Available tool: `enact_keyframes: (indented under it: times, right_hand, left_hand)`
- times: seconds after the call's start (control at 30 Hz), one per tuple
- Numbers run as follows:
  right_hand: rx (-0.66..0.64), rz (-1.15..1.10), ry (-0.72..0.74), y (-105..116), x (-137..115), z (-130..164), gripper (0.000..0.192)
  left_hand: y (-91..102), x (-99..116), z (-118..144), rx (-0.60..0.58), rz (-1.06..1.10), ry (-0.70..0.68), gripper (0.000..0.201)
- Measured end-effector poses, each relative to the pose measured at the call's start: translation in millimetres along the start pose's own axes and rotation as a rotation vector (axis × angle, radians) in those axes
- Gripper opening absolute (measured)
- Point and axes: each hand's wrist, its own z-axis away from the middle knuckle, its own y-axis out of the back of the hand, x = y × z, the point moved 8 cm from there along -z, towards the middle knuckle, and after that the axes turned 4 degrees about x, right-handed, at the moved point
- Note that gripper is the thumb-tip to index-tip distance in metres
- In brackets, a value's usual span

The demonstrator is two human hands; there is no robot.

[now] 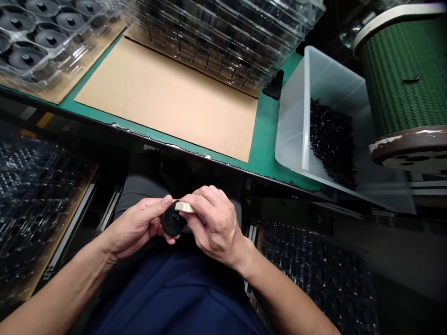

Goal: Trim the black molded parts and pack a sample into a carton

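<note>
One black disc (170,226) held between both hands over the lap, near side of the green bench (267,128) — face turned up to the camera, hub visible, outline a bit taller than wide. Cream-coloured piece (185,207) lies across its far right part; long axis runs left–right, blunt end pointing left. Left hand (141,224) half-curled, gripping the disc's left edge, thumb at far side, fingers underneath. Right hand (218,225) closed on the cream piece, thumb and fingers pinching its right end — hidden part can't be told. Far side: bare cardboard sheet (174,104), stacked clear trays (216,42) behind it; right, translucent bin (306,111) with small black pieces (331,142).
</note>
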Motion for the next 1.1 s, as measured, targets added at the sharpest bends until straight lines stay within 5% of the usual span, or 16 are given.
enact_keyframes:
  times: [0.17, 0.23, 0.37, 0.47, 0.63, 0.77, 1.1]
  right_hand:
    - [-0.065, 0.019, 0.278, 3, -16, -2, 0.025]
    - [-0.018, 0.042, 0.261, 6, -14, -4, 0.023]
    - [0.150, -0.155, -0.284, 8, 23, -3, 0.019]
    - [0.053, -0.424, -0.523, -12, 31, 5, 0.026]
    - [0.162, -0.223, -0.342, 1, 20, -4, 0.016]
    - [0.072, -0.356, -0.259, -4, 17, -9, 0.014]
    - [0.047, -0.180, -0.140, 5, 16, -12, 0.016]
  left_hand:
    - [-6.3, -15, -1, -0.054, 0.118, 0.116, 0.049]
    - [-8.6, -10, -3, -0.041, 0.196, 0.058, 0.041]
    - [-0.4, 20, 0, 0.155, 0.235, -0.278, 0.049]
    - [-1.5, 37, 6, 0.203, 0.178, -0.473, 0.046]
    - [1.8, 37, 7, 0.220, 0.160, -0.531, 0.046]
    - [3.7, 34, 6, 0.218, 0.174, -0.508, 0.046]
    - [3.9, 24, 6, 0.218, 0.200, -0.333, 0.044]
